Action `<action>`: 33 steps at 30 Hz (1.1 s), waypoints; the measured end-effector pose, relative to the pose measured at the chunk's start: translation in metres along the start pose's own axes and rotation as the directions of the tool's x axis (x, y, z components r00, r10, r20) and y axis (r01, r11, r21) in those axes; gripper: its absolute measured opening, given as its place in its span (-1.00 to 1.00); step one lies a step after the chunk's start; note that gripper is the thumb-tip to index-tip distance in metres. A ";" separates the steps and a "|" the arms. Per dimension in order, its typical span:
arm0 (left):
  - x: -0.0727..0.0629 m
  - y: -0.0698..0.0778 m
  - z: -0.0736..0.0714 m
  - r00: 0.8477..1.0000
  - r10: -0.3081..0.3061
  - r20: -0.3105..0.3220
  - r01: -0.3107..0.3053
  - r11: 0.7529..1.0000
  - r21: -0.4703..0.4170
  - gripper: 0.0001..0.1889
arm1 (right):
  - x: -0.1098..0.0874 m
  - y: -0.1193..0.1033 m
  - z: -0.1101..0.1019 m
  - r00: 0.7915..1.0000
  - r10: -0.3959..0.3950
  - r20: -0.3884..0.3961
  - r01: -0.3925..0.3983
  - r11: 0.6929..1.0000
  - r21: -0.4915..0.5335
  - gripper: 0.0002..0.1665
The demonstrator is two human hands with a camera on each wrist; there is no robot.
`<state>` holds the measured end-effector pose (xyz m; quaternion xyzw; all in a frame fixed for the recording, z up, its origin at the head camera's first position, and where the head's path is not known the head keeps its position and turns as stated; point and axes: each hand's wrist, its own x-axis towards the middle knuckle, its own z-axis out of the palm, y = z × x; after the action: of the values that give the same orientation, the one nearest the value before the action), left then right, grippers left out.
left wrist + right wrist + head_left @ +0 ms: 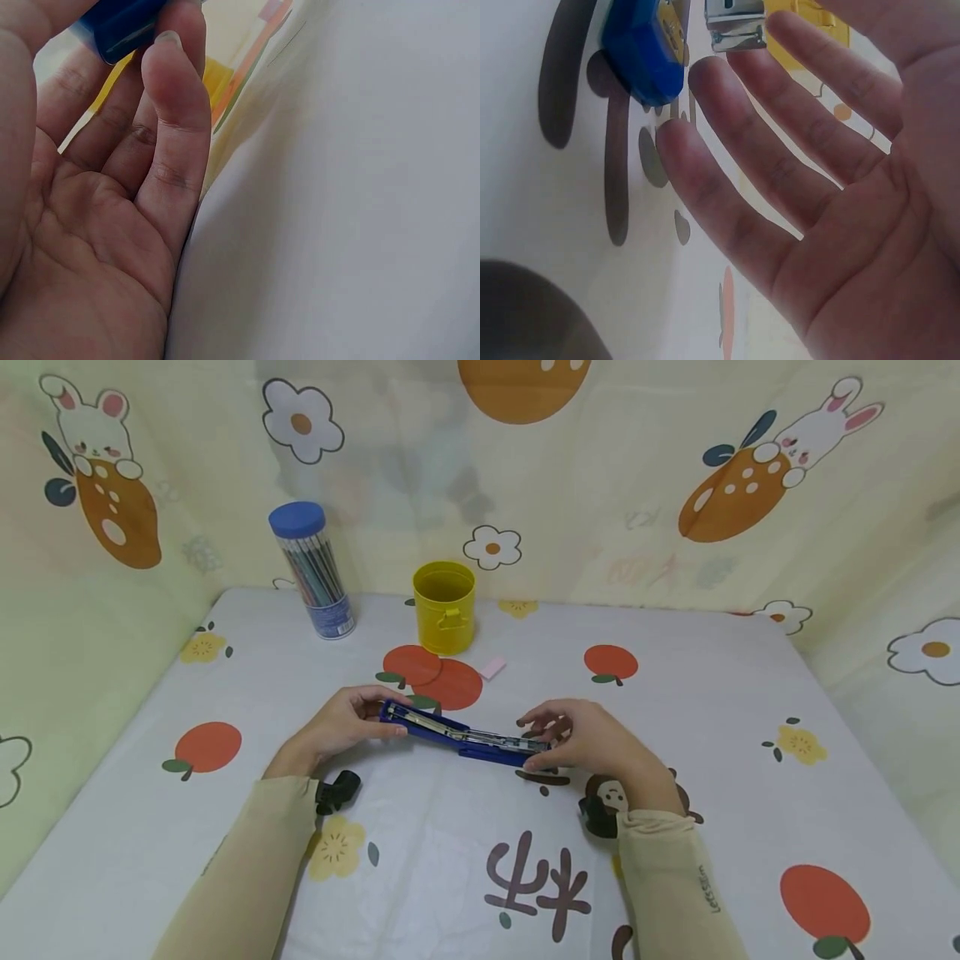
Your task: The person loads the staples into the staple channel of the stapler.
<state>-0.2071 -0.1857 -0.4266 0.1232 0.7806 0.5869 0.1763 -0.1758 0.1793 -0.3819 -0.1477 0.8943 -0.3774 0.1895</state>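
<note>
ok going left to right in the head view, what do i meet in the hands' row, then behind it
Left hand, opened blue stapler, right hand. Behind: blue-lidded pencil jar, yellow bucket, small pink slip.

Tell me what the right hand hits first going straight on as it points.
Probably the nearest end of the opened blue stapler, directly ahead of the right hand; depth is unclear, so they may already touch.
</note>
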 end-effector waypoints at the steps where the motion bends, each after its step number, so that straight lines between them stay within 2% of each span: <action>1: -0.001 0.000 0.000 1.000 0.002 0.000 -0.002 1.000 0.000 -0.50 | 0.000 0.000 0.000 1.000 -0.002 0.000 0.002 1.000 0.002 -0.28; 12: 0.000 0.000 0.000 1.000 0.022 0.004 -0.022 1.000 -0.001 -0.51 | 0.000 0.004 -0.003 0.999 -0.030 -0.016 0.030 0.999 0.012 0.02; 30: -0.001 -0.001 0.000 1.000 0.027 0.010 -0.027 0.999 -0.037 -0.50 | 0.001 0.011 0.001 1.000 -0.002 0.000 0.002 0.999 0.050 0.06; 33: 0.000 0.001 0.001 0.999 0.055 0.002 -0.055 0.998 -0.029 -0.50 | 0.001 0.011 0.001 1.000 -0.001 0.003 0.001 0.999 0.052 0.07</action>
<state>-0.2065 -0.1850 -0.4257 0.1428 0.7680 0.6027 0.1631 -0.1773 0.1855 -0.3911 -0.1436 0.8839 -0.4003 0.1944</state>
